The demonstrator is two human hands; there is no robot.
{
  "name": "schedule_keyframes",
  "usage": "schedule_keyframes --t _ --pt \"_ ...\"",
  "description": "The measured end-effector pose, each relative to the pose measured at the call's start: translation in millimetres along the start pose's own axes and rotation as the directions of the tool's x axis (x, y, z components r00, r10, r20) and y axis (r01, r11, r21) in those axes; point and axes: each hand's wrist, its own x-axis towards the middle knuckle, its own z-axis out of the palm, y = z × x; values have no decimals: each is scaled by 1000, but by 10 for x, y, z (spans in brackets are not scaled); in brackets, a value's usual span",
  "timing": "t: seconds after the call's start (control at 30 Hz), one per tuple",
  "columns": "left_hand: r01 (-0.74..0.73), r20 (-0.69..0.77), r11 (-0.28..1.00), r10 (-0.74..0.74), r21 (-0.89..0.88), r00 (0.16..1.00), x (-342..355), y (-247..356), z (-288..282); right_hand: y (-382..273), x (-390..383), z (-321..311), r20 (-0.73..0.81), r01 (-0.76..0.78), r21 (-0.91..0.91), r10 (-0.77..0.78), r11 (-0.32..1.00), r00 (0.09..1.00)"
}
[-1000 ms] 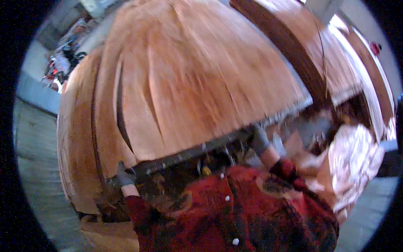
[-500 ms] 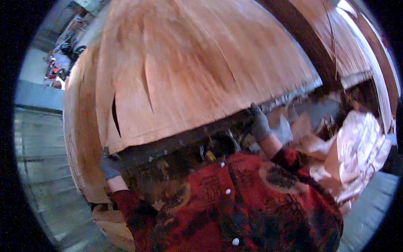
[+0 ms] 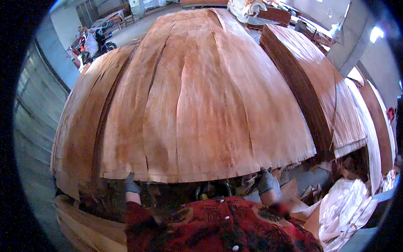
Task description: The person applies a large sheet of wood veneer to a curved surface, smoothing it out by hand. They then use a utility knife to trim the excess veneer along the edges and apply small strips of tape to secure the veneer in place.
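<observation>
A wide, thin wood veneer sheet (image 3: 210,105), reddish-tan with several long splits, lies spread before me over the stack. My left hand (image 3: 132,185), in a grey glove, grips its near edge towards the left corner. At the right part of the same edge, my gloved right hand (image 3: 268,183) also grips, with the thumb on top. Both hands' fingers under the edge are hidden. Below the sheet, between my hands, is a dark gap with metal loops that I cannot identify.
Veneer stacks stand close on the left (image 3: 86,105) and right (image 3: 331,96). Crumpled veneer scraps (image 3: 346,206) lie at my lower right. Beyond are a motorbike (image 3: 94,44) at far left, a concrete pillar (image 3: 354,42) at right, and wrapped bundles (image 3: 247,10) at the back.
My view has lifted, showing the far end of the sheet and the room. The sheet's near edge now runs nearly level, and my left hand is further in from its left corner.
</observation>
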Motion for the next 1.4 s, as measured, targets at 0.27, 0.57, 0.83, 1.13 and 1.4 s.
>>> schedule_keyframes --t 0.27,0.57,0.83,1.13,1.4 --pt "-21 -88 996 28 82 996 -340 5 473 173 492 -77 -96 86 144 -73 986 993" --pt "-32 69 999 35 -38 997 -248 1 336 1 564 -198 140 -53 182 27 982 990" --pt "-187 -164 976 168 -107 972 131 164 -348 -197 365 -31 125 -127 -1 126 992 984" --pt "-287 -352 830 481 479 803 432 -134 -631 -244 545 -79 214 -140 -21 141 990 967" --pt "-219 -210 967 189 -130 959 378 158 -293 -109 630 -154 158 -125 -28 128 992 979"
